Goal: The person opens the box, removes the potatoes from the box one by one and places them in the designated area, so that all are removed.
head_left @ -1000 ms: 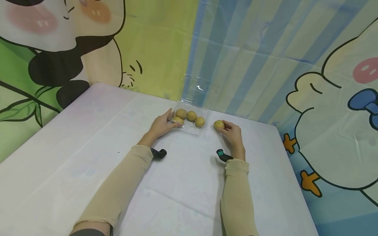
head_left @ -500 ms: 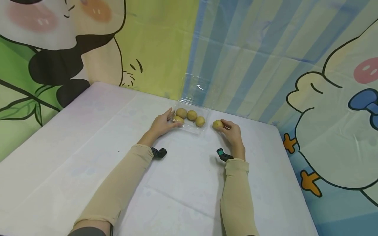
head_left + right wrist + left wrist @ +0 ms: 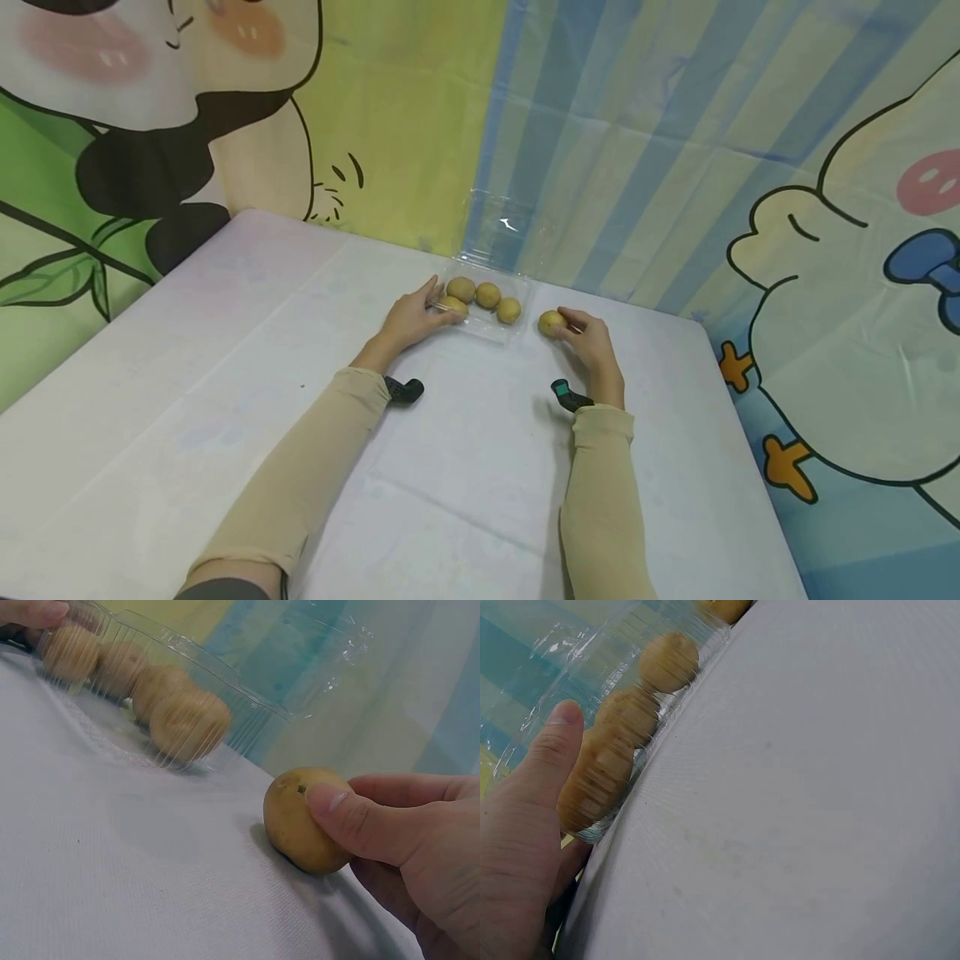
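A clear plastic clamshell box (image 3: 480,335) stands open at the far side of the table, holding several round yellow fruits (image 3: 487,295). My left hand (image 3: 408,320) grips its left end, with the thumb (image 3: 559,739) on the near wall and the other fingers mostly hidden behind. To the right of the box, my right hand (image 3: 595,340) pinches one more round yellow fruit (image 3: 304,821) between thumb and fingers. A dark stalk spot shows near the thumb tip. This fruit is low at the tabletop, apart from the box; whether it touches the cloth I cannot tell.
The box's transparent lid (image 3: 501,223) is raised against the striped backdrop (image 3: 637,150) behind it. A white cloth (image 3: 457,467) covers the table, whose right edge runs beyond my right hand. Black camera mounts (image 3: 405,391) sit on both wrists.
The fruit in my right hand has shifted slightly left and nearer to me, and its stalk spot has turned. My left hand and the box stay where they were.
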Demonstrator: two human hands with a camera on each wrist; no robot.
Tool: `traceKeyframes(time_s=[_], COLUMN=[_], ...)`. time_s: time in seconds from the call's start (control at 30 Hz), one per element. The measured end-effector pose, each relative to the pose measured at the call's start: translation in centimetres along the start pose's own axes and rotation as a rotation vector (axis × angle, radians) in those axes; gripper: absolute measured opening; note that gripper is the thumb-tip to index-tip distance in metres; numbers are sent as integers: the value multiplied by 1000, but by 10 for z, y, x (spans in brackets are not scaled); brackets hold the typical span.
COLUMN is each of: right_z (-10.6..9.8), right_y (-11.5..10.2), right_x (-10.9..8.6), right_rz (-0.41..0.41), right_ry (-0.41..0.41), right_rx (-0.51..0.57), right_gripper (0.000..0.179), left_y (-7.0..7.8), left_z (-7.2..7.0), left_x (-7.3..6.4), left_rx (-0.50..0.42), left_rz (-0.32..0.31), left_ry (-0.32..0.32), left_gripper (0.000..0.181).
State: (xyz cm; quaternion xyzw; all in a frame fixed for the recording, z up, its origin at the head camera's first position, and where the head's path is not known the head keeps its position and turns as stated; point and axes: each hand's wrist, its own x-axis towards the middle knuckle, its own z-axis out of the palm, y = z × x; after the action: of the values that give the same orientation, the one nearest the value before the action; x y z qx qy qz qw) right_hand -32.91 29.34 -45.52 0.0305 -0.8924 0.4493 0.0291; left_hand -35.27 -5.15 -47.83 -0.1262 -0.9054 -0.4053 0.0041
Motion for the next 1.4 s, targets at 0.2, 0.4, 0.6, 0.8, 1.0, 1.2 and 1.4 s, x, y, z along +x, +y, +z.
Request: traceKeyframes(time_s=[0.2,0.4,0.6,0.8,1.0,1.2,1.4], right_z=[0,-1,8,36,69,88,89], right_y=[-1,-13,-39,-72,-91,-99,-103], right_x=[0,2,8,15,19,19,23], right_rz=[-5,-32,-99,-183,-231,-211,-197], right_ry=[-10,39,98,57,-6,-77,-145], right_rx=[8,15,94,93,135,8,-75], right_gripper=[51,52,60,70,69,66,60], left_y=[-1,-4,-7,-4,-6,-7,-4], left_z=[-1,0,1,0,1,4,2], left_x=[-2,-1,1,0,-2,-2,0], left_rx=[8,7,5,-10,5,5,18], left_rz=[0,-5,0,11,9,11,23], left_ry=[-6,-2,8,6,11,10,15], left_gripper=[113,113,111,110,111,116,113])
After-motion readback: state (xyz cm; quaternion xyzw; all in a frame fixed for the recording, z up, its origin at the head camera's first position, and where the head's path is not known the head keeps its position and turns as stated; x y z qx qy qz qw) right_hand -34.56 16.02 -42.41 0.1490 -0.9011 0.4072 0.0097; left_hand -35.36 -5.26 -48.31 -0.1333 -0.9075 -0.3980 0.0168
